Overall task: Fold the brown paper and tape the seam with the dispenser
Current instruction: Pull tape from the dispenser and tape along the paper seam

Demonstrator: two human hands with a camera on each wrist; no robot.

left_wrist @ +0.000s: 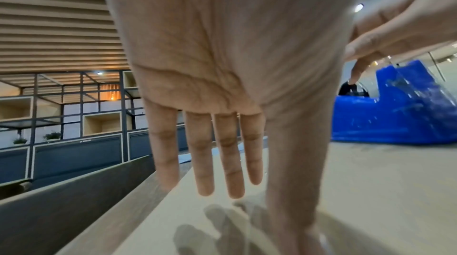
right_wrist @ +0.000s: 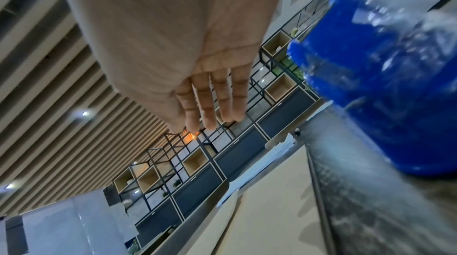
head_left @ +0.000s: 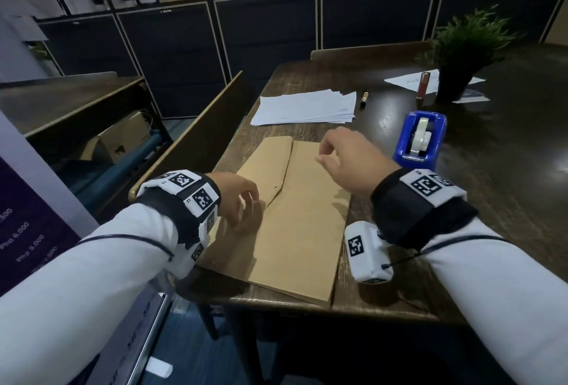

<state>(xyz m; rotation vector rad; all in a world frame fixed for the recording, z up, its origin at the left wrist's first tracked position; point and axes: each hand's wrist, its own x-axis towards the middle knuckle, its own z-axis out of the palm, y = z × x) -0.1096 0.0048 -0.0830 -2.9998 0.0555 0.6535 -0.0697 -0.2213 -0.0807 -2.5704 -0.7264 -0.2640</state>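
The brown paper (head_left: 301,225) lies folded on the dark wooden table (head_left: 507,169), with a seam running up its left half. My left hand (head_left: 242,200) hovers low over the paper's left flap beside the seam. In the left wrist view its fingers (left_wrist: 222,151) are straight and cast a shadow on the paper (left_wrist: 371,191). My right hand (head_left: 335,154) is raised above the paper's far right part, empty, with relaxed fingers (right_wrist: 212,99). The blue tape dispenser (head_left: 438,139) stands on the table just right of the paper, close to the right hand (left_wrist: 395,30).
A stack of white sheets (head_left: 304,106) lies beyond the brown paper, with a pen (head_left: 364,98) beside it. A potted plant (head_left: 461,46), a red cylinder (head_left: 423,85) and more sheets sit at the far right. A wooden chair back (head_left: 196,126) rises at the table's left edge.
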